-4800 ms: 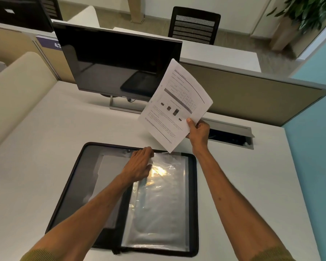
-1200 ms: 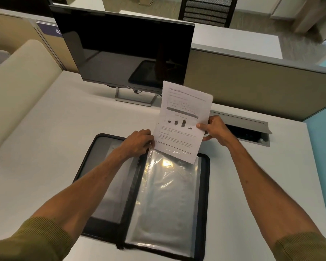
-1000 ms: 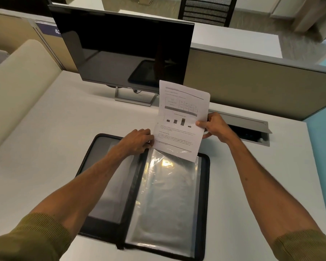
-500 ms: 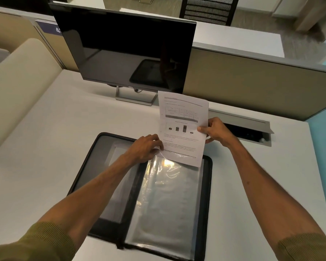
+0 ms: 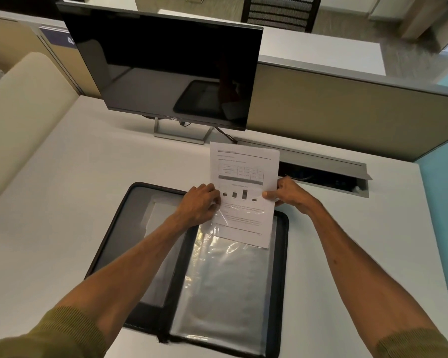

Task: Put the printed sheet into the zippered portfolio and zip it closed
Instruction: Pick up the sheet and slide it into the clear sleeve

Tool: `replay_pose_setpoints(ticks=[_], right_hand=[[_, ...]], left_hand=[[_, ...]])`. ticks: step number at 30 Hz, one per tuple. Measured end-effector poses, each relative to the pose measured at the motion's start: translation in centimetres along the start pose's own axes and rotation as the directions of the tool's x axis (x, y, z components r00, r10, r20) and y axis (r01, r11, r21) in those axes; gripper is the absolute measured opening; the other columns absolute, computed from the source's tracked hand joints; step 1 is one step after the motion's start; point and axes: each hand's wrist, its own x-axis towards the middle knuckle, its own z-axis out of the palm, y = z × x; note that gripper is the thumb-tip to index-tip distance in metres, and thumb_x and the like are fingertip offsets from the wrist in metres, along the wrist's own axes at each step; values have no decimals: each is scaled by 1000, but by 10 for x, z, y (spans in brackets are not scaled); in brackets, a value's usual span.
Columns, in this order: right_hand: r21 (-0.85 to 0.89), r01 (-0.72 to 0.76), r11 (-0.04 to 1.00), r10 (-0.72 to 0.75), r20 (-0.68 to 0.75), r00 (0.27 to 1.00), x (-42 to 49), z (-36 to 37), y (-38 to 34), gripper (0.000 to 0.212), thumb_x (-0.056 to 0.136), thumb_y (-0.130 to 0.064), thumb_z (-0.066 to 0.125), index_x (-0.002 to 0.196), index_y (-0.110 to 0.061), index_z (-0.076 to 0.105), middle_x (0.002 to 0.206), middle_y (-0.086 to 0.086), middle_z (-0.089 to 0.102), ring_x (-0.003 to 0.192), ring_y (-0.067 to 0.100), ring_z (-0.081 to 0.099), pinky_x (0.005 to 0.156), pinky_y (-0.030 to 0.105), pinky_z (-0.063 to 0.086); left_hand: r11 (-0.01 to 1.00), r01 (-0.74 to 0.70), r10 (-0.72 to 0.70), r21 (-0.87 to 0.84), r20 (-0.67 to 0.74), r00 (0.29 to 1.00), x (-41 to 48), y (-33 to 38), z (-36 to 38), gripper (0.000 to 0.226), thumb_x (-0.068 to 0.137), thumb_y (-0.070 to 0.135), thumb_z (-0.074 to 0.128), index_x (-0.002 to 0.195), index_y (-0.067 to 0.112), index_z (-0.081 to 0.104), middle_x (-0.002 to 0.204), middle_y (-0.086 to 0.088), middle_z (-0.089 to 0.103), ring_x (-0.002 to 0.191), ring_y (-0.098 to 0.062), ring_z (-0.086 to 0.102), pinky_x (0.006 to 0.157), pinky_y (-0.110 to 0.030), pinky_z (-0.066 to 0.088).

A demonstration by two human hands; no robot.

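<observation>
With the right hand (image 5: 290, 196) pinching the printed sheet (image 5: 243, 192) and the left hand (image 5: 199, 205) pinching the clear sleeve (image 5: 225, 280) mouth, a skewed push could buckle the paper.

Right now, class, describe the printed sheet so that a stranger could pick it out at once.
Start at the black monitor on the white desk, then drop to the open portfolio below it. The printed sheet sits at its top right edge, held by both hands: the only white page with a table and bar chart.

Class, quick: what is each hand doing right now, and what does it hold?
Left hand: closed, pinching the clear sleeve open at its top.
Right hand: closed on the printed sheet, thumb on its front.
</observation>
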Motion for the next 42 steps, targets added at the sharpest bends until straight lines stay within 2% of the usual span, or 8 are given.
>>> replay_pose_setpoints(ticks=[4, 7, 12, 21, 30, 34, 38, 42], right_hand=[[-49, -44, 998, 46, 44, 998, -2, 3, 7, 48, 92, -7, 79, 135, -12, 58, 132, 10, 69, 116, 29, 71, 98, 49, 63], [-54, -65, 996, 67, 43, 997, -3, 5, 9, 58, 92, -3, 78, 144, -8, 53, 138, 13, 66, 126, 36, 67, 105, 55, 59], [-76, -35, 996, 37, 22, 999, 2, 9, 1, 46, 95, -1, 74, 139, -6, 62, 139, 14, 69, 122, 30, 69, 94, 41, 62], [156, -70, 985, 121, -352, 928, 13, 21, -13, 35, 108, -17, 58, 141, -6, 63, 136, 16, 70, 122, 32, 69, 104, 55, 59], [127, -141, 982, 157, -126, 980, -4, 11, 3, 29, 105, -9, 63, 132, -1, 67, 130, 15, 74, 96, 20, 74, 60, 22, 60], [161, -124, 979, 144, -118, 983, -4, 11, 3, 33, 104, -7, 64, 137, -5, 65, 134, 12, 73, 105, 21, 72, 68, 24, 61], [237, -49, 970, 115, -274, 955, 5, 16, -11, 34, 105, -11, 63, 139, -11, 59, 134, 14, 69, 120, 29, 69, 96, 45, 62], [34, 30, 999, -16, -349, 937, 10, 16, -21, 29, 105, -6, 60, 133, -10, 64, 131, 15, 68, 122, 30, 68, 98, 50, 63]], left_hand=[[1000, 12, -12, 20, -31, 999, 0, 6, 6, 23, 104, 33, 59, 120, 20, 67, 126, 3, 66, 111, -17, 61, 97, -32, 51], [1000, 24, -24, 3, -4, 1000, -1, 10, 9, 29, 101, 42, 63, 121, 21, 66, 129, 4, 63, 118, -19, 59, 104, -38, 50], [1000, 27, -28, 14, 30, 999, 0, 12, 13, 31, 102, 44, 64, 125, 23, 63, 134, 4, 59, 124, -20, 56, 108, -37, 48], [999, 31, -32, 41, 26, 999, -1, 14, 14, 33, 103, 44, 63, 127, 22, 62, 136, 2, 59, 126, -20, 55, 111, -38, 47], [998, 60, -60, 14, 4, 998, 3, 13, 19, 21, 104, 35, 62, 120, 21, 64, 130, 3, 61, 120, -18, 56, 107, -37, 49], [999, 53, -53, 13, 8, 999, 4, 13, 20, 20, 104, 32, 61, 120, 21, 64, 130, 4, 61, 119, -18, 56, 106, -36, 48], [999, 46, -46, -5, 12, 999, 4, 12, 18, 20, 104, 33, 61, 120, 20, 64, 130, 3, 61, 118, -17, 56, 106, -35, 49], [999, 51, -50, -14, 7, 999, 5, 10, 15, 20, 104, 32, 60, 119, 21, 65, 129, 4, 62, 117, -17, 56, 104, -36, 49]])
